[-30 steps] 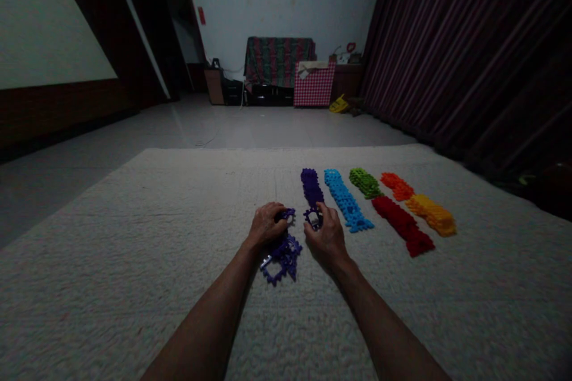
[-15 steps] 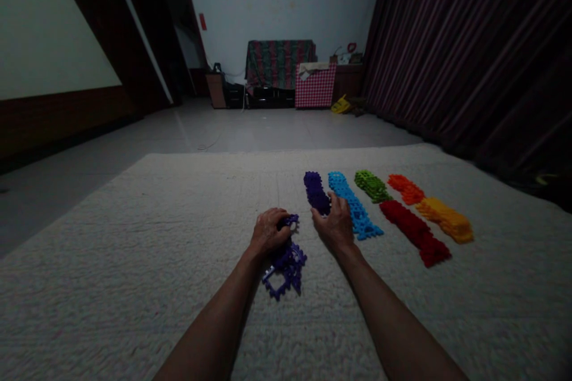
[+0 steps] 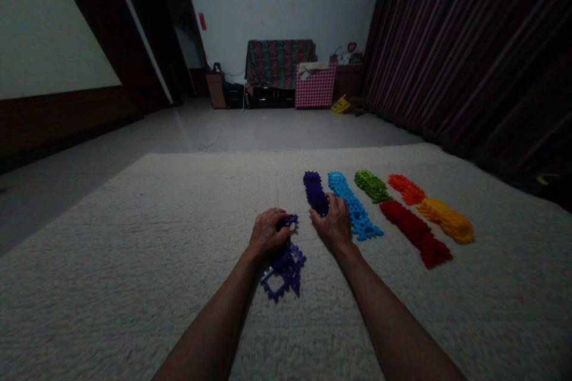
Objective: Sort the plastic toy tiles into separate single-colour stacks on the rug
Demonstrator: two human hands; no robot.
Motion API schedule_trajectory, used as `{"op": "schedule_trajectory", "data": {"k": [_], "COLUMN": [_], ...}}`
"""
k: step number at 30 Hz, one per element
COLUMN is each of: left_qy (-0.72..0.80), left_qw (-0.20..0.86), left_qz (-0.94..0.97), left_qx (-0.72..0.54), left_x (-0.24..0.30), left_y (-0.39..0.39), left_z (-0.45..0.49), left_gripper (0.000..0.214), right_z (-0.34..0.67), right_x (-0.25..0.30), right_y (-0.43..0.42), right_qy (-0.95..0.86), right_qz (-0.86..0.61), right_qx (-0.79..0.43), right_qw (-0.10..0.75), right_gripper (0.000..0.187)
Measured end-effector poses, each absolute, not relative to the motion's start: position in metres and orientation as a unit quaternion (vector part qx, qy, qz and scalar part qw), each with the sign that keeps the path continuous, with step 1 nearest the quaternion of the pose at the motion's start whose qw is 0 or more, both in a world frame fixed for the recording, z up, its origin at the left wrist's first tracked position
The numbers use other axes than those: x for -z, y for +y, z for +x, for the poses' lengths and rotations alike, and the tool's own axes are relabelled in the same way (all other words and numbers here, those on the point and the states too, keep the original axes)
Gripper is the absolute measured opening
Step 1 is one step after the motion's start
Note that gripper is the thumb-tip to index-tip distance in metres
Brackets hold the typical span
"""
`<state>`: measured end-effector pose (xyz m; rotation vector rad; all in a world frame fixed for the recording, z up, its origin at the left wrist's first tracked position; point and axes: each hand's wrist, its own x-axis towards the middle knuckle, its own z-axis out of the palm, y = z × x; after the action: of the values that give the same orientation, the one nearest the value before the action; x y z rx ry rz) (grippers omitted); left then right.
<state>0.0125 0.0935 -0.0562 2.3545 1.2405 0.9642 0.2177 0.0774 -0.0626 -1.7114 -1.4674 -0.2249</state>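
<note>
On a cream rug (image 3: 134,262), my left hand (image 3: 267,232) is curled over a loose heap of purple plastic pieces (image 3: 283,268), gripping its upper end. My right hand (image 3: 333,225) rests at the near end of a stacked purple row (image 3: 314,189), fingers closed against it; what they pinch is hidden. Just right of that hand lies a blue row (image 3: 353,205).
Further right lie a green row (image 3: 372,185), a red row (image 3: 415,232), an orange row (image 3: 406,188) and a yellow row (image 3: 447,220). Bare floor lies beyond the rug, with a draped cabinet (image 3: 279,65) at the far wall. A dark curtain (image 3: 469,53) runs along the right.
My right hand carried a purple piece forward and now sits against the near end of the purple row. The left hand has stayed on the heap. The view tilted down slightly.
</note>
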Motion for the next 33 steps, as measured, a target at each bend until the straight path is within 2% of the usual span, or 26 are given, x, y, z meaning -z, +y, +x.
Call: {"op": "schedule_trajectory", "data": {"k": [13,17,20,24,29,33], "left_qy": [0.439,0.479,0.525,0.542,0.536,0.537], "left_qw": [0.194,0.266,0.301,0.294,0.273,0.247], "left_qz": [0.805,0.725,0.635,0.606,0.642,0.678], "left_qx": [-0.349,-0.417,-0.480,-0.502,-0.476,-0.437], "left_x": [0.051,0.048,0.052,0.060,0.060,0.055], "left_y": [0.091,0.091,0.097,0.106,0.106,0.102], "left_z": [0.013,0.011,0.007,0.005,0.007,0.010], "left_gripper": [0.033,0.029,0.033,0.037,0.038,0.036], "right_z": [0.217,0.212,0.204,0.189,0.175,0.173], "right_x": [0.063,0.054,0.050,0.054,0.057,0.055], "right_y": [0.078,0.065,0.050,0.040,0.049,0.054], "right_qy": [-0.585,-0.603,-0.641,-0.713,-0.743,-0.755], "right_qz": [-0.677,-0.629,-0.585,-0.535,-0.550,-0.563], "right_qx": [0.089,0.071,0.004,-0.059,-0.036,-0.036], "right_qw": [0.438,0.485,0.497,0.449,0.380,0.334], "right_gripper": [0.058,0.042,0.033,0.033,0.045,0.043]}}
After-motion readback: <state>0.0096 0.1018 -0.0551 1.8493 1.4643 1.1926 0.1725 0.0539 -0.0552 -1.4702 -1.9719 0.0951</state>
